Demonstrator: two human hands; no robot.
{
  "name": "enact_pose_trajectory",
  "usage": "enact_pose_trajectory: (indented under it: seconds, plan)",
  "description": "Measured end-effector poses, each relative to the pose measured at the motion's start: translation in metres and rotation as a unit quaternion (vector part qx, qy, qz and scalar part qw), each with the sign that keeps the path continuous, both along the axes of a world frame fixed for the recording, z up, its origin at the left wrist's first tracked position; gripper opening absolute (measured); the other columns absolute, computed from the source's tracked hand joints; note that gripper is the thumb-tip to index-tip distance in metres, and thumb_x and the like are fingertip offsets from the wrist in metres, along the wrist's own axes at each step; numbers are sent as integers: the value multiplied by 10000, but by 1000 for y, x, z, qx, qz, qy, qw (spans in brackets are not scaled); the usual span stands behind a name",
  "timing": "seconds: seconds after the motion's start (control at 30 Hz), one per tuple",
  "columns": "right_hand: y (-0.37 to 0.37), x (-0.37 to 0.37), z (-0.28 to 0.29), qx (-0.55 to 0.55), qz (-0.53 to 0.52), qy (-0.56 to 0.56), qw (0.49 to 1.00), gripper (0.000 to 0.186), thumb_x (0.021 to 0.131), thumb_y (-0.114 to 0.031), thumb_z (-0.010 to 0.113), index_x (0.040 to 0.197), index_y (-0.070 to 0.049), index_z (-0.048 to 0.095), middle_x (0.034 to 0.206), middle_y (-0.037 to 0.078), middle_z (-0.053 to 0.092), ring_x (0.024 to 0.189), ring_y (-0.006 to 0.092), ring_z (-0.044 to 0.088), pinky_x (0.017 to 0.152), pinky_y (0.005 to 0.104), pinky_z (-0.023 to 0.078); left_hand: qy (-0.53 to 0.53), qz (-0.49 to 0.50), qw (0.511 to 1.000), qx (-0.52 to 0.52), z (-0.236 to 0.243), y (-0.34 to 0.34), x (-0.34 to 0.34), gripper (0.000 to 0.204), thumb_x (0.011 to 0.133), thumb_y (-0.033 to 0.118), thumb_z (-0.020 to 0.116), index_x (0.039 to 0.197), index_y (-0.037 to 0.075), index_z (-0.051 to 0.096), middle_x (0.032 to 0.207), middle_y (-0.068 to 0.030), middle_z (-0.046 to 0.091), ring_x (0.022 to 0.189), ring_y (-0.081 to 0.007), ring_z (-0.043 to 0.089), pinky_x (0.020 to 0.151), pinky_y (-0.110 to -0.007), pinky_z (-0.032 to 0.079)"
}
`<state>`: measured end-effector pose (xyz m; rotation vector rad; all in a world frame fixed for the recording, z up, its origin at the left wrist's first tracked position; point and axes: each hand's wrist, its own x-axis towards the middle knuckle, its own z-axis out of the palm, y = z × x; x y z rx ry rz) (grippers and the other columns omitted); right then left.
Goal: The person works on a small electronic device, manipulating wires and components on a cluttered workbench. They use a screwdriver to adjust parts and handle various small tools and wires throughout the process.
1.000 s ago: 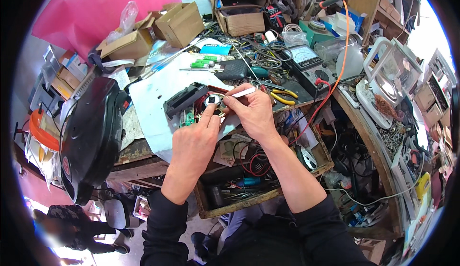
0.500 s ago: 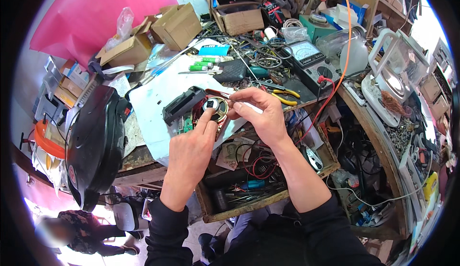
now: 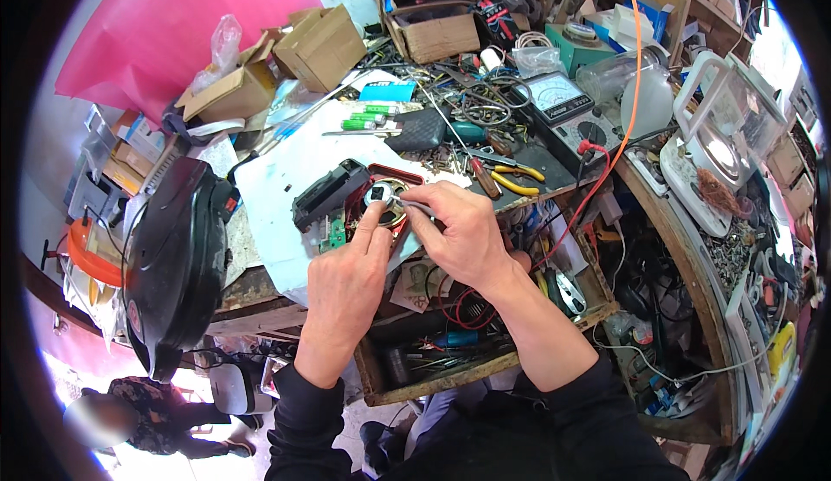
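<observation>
Near the counter's [image 3: 251,289] front edge, a red casing [image 3: 400,170], silvery speaker [image 3: 370,193], green circuit board [image 3: 331,234] and black housing [image 3: 331,193] stand against a white sheet [image 3: 268,188]; toward the right edge, pliers [image 3: 517,188] show yellow handles.

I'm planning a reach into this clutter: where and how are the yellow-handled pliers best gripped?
Probably grip the yellow-handled pliers around both handles, from above and the right: the handles splay toward the right, ends exposed, while a screwdriver lies close by at their left.
</observation>
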<state>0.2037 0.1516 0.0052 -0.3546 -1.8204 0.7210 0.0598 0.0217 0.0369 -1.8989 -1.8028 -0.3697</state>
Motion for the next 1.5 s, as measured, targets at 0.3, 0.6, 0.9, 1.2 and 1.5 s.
enact_pose_trajectory:
  seconds: [0.3, 0.6, 0.9, 1.2, 1.5]
  plan:
    - [25, 19, 20, -393, 264, 182, 862, 208, 1003, -11, 680, 1192, 23, 760, 1017, 136, 808, 915, 184, 794, 748, 283, 613, -3, -4, 1000, 3, 1, 2, 1, 90, 942, 81, 656, 1002, 61, 592, 1425, -110, 703, 651, -214, 733, 555, -364, 572]
    - [45, 13, 44, -347, 303, 51, 886, 329, 1028, 48, 619, 1338, 4, 718, 1048, 177, 798, 896, 206, 790, 738, 313, 642, 3, -3, 1000, 14, -2, 4, 0, 72, 956, 85, 643, 1000, 59, 593, 1422, -111, 704, 657, -216, 750, 547, -361, 575]
    - [31, 5, 26, 112, -68, -84, 988, 127, 895, -86, 757, 1018, -110, 778, 840, 72, 679, 809, 331, 707, 700, 457, 538, -8, 10, 1000, -5, -1, 1, 2, 80, 953, 86, 650, 975, 58, 578, 1418, -105, 705, 619, -221, 713, 541, -373, 565]
    - [22, -1, 23, 232, -130, -132, 955, 106, 842, -67, 711, 916, -139, 737, 877, 50, 672, 877, 263, 671, 745, 416, 480, -16, 16, 1000, -13, 5, 1, 6, 142, 988, 146, 691, 1003, 44, 594, 1415, -97, 703, 634, -207, 707, 569, -366, 560]
    - [19, -2, 22, 222, -115, -131, 959, 83, 833, -70, 708, 905, -107, 727, 906, 61, 678, 891, 271, 667, 762, 424, 474, -12, 16, 1000, -10, 3, 2, 5, 128, 983, 136, 693, 997, 45, 603, 1421, -104, 700, 630, -191, 704, 566, -355, 560]
